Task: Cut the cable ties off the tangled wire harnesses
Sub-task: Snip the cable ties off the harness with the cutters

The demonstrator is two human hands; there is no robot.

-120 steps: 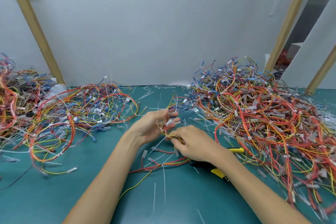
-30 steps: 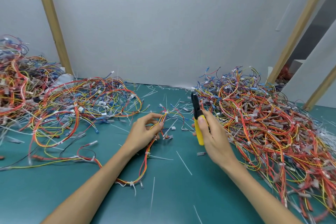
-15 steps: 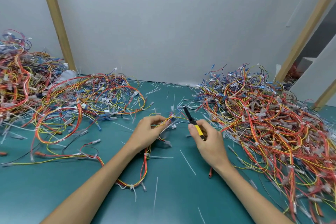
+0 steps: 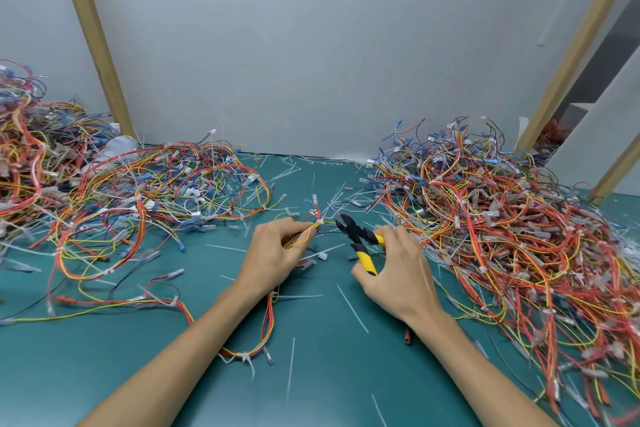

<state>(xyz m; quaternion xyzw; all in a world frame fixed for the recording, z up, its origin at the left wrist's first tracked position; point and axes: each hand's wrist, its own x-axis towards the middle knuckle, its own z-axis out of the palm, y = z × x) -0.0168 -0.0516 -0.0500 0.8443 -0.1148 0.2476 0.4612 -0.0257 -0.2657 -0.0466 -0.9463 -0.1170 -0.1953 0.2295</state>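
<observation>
Left hand (image 4: 277, 255) pinches red-yellow wire bundle (image 4: 304, 236), white plastic cable tie (image 4: 321, 221) just beyond pinch; right hand (image 4: 393, 269) grips yellow-handled black cutters (image 4: 358, 240): nip tie only.

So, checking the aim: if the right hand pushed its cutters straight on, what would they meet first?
Probably the white cable tie on the wire bundle that the left hand pinches; the cutters in the right hand point at it, though depth is unclear.
</observation>
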